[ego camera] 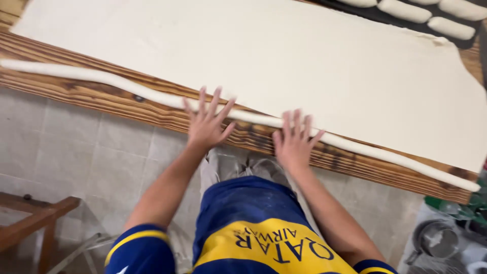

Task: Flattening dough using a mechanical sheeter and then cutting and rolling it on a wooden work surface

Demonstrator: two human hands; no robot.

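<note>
Both of my hands lie flat and spread on a long dough rope (152,95) that runs along the near edge of the wooden table (91,96), the left hand (207,124) a little farther left and the right hand (294,142) just beside it toward the right, fingers fanned and palms down, gripping nothing. Just beyond the rope lies a wide dough sheet (284,56), its near edge touching or nearly touching the rope where my hands press. At the far right sits a dark tray (406,23) of shaped dough pieces (403,10). To roll well here, I judge I should keep the palms light and even, move outward from the middle so the rope thins uniformly, and keep it clear of the table's near edge above the tiled floor (101,162).
</note>
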